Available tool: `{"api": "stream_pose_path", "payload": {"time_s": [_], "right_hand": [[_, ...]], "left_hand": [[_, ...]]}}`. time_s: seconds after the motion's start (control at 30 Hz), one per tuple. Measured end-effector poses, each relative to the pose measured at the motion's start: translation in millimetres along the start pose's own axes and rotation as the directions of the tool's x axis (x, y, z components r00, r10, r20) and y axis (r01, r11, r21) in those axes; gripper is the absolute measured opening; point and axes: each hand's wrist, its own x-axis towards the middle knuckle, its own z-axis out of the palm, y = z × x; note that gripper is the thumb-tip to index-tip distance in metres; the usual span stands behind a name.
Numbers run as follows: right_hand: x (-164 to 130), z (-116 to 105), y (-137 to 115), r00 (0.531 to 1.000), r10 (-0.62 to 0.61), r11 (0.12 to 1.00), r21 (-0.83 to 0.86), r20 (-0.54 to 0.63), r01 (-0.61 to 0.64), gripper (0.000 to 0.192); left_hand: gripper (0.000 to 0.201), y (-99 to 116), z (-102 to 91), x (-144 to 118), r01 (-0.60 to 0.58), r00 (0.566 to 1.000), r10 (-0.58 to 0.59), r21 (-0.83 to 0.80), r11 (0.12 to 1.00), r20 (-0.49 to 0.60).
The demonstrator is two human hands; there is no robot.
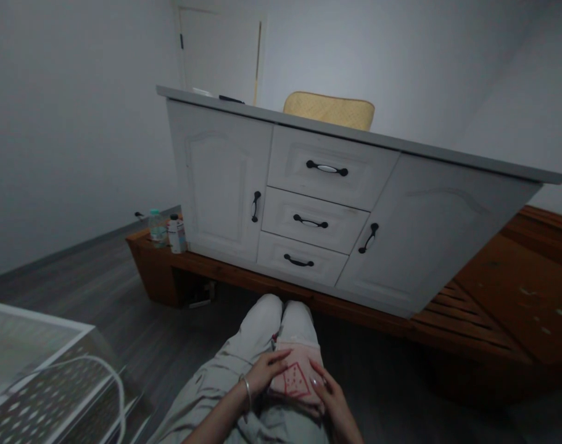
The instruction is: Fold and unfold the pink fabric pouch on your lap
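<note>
I sit with my knees (pixel 281 320) together in light trousers. On my lap lies a small pink folded cloth (pixel 295 373) with a red printed pattern. My left hand (pixel 264 372) rests on its left side, fingers laid flat over the top edge; a bracelet circles that wrist. My right hand (pixel 329 398) holds the cloth's right edge, thumb on top. Both hands press the cloth against my thighs.
A white cabinet (pixel 308 203) with two doors and three drawers stands ahead on a low wooden platform (pixel 493 296). Two bottles (pixel 167 233) stand at the platform's left end. A woven cushion (pixel 329 110) lies on the cabinet top. A glass-topped table (pixel 35 370) sits at lower left.
</note>
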Motion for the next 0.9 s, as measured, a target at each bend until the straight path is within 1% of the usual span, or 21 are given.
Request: {"api": "stream_pose_path", "payload": {"time_s": [0.03,0.1,0.2,0.3,0.33,0.37,0.43,0.5,0.57,0.6,0.67,0.73,0.77,0.83,0.9], "right_hand": [[0.1,1.4,0.8,1.0,-0.013,1.0,0.005,-0.018,0.013,0.068],[0.5,4.2,2.3,0.994,-0.076,0.997,-0.025,-0.082,0.074,0.068],[-2.1,8.7,0.8,0.968,-0.177,0.982,-0.102,-0.18,0.161,0.065],[-9.8,10.6,-3.3,0.958,-0.195,0.976,-0.138,-0.212,0.169,0.069],[-13.0,10.0,-3.1,0.958,-0.197,0.976,-0.137,-0.209,0.171,0.07],[-16.1,8.7,-1.2,0.958,-0.205,0.975,-0.131,-0.203,0.181,0.071],[-21.3,4.7,8.2,0.951,-0.235,0.971,-0.094,-0.203,0.22,0.071],[-24.0,0.1,23.5,0.939,-0.256,0.967,-0.039,-0.228,0.254,0.071],[-23.4,-3.4,39.9,0.93,-0.266,0.962,-0.006,-0.255,0.273,0.072],[-21.9,-4.4,47.2,0.925,-0.265,0.962,-0.003,-0.271,0.275,0.073],[-17.2,-4.4,58.4,0.909,-0.275,0.959,-0.02,-0.314,0.283,0.075],[-11.6,-2.1,65.3,0.874,-0.3,0.953,-0.07,-0.382,0.296,0.072],[-9.1,-0.3,67.4,0.854,-0.313,0.949,-0.097,-0.415,0.301,0.069],[-6.0,3.5,69.8,0.819,-0.334,0.942,-0.141,-0.467,0.304,0.063],[-5.6,6.7,70.4,0.804,-0.344,0.939,-0.164,-0.485,0.303,0.059]], "left_hand": [[0.087,1.9,1.0,-4.8,0.016,1.0,-0.016,-0.02,1.0,0.02],[0.09,6.6,2.3,-15.6,0.048,0.997,-0.045,-0.045,0.998,0.061],[0.094,14.8,3.5,-30.7,0.094,0.99,-0.089,-0.041,0.995,0.11],[0.102,20.3,3.4,-41.0,0.214,0.97,-0.202,-0.077,0.974,0.131],[0.104,20.4,2.4,-43.5,0.233,0.967,-0.219,-0.105,0.967,0.128],[0.105,19.3,0.8,-45.7,0.221,0.971,-0.205,-0.127,0.967,0.125],[0.105,13.7,-3.5,-49.8,0.128,0.985,-0.109,-0.139,0.982,0.136],[0.101,5.6,-7.5,-53.5,0.06,0.985,-0.034,-0.153,0.986,0.169],[0.092,-1.2,-8.4,-56.5,0.056,0.979,-0.021,-0.173,0.983,0.202],[0.085,-3.2,-7.5,-57.7,0.052,0.98,-0.018,-0.17,0.984,0.198],[0.069,-3.6,-3.8,-58.8,0.009,0.991,0.005,-0.101,0.995,0.136],[0.053,-1.1,0.2,-58.4,-0.052,0.998,0.051,0.018,0.999,0.047],[0.048,0.1,1.7,-57.8,-0.07,0.997,0.069,0.067,0.995,0.019],[0.046,0.5,2.8,-56.3,-0.093,0.996,0.093,0.12,0.988,0.012],[0.05,-2.4,2.0,-54.8,-0.069,0.997,0.067,0.099,0.993,0.025]]}}
